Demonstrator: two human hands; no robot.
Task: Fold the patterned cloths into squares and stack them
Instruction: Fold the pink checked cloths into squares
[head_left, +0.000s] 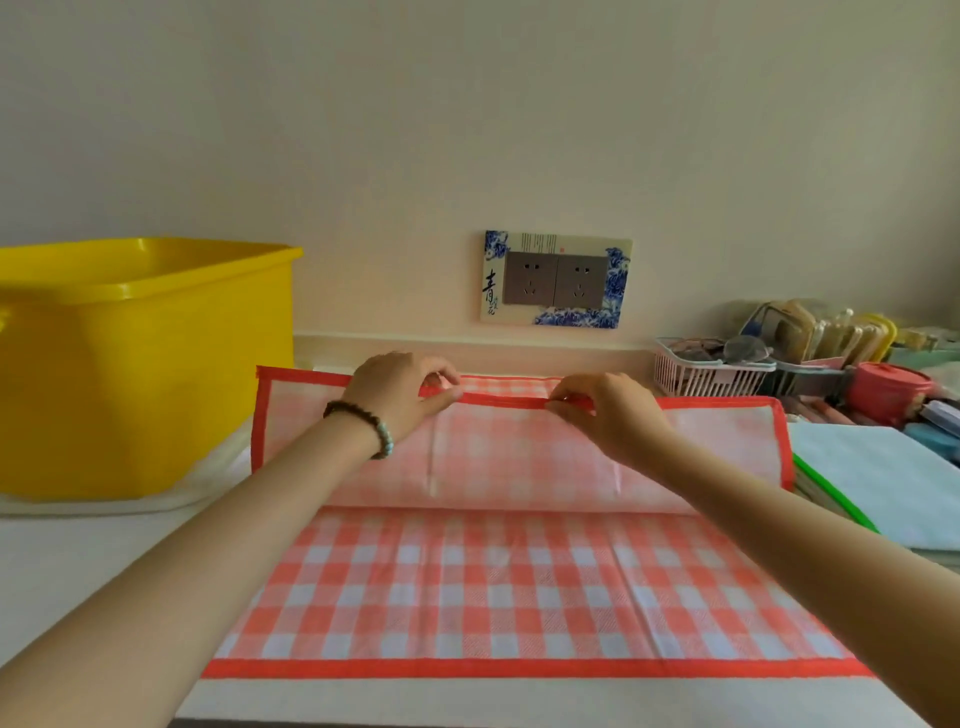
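Folding a red-and-white checked cloth (519, 587) on the white table (78, 561) before you. Your left hand (400, 395) and right hand (608, 415) each hold a pinching grip on its red-bordered edge, raised so the pale underside faces you. The first fold seems under way; next, lay that edge squarely on the opposite border, corners matched. A yellow tub (140, 364) sits left, a pale blue cloth (883, 478) right.
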